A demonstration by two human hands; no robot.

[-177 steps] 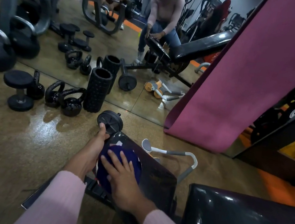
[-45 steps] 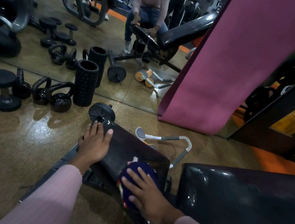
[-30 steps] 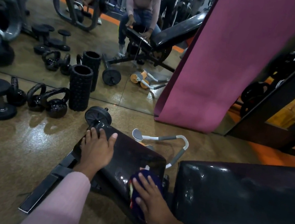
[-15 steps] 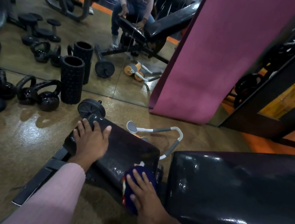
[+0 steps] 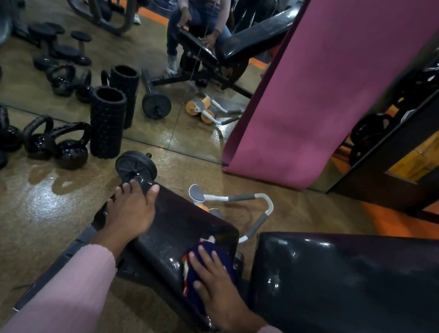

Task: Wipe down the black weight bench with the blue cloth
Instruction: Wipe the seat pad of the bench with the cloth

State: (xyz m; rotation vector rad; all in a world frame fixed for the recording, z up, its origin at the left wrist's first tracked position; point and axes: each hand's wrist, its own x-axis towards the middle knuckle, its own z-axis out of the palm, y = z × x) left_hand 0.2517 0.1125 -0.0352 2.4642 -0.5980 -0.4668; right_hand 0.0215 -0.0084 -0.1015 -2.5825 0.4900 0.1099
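The black weight bench has a small seat pad (image 5: 180, 230) at centre and a large glossy back pad (image 5: 351, 292) at the right. My right hand (image 5: 216, 286) presses the blue cloth (image 5: 211, 253), which has red and white patches, flat on the seat pad's near right corner by the gap between the pads. My left hand (image 5: 131, 209) lies palm down on the seat pad's far left end, fingers curled over its edge. Both sleeves are pink.
A dumbbell (image 5: 136, 166) lies just beyond the seat. Kettlebells (image 5: 69, 145), a black foam roller (image 5: 107, 123) and a white-handled ab wheel (image 5: 235, 201) stand on the brown floor. A pink mat (image 5: 329, 83) leans against the wall mirror (image 5: 53, 72), which reflects me.
Since 5.9 s ago my right hand has slid the cloth from the seat's far end to its near right corner. My left hand shifted onto the seat's far left end and stays there.
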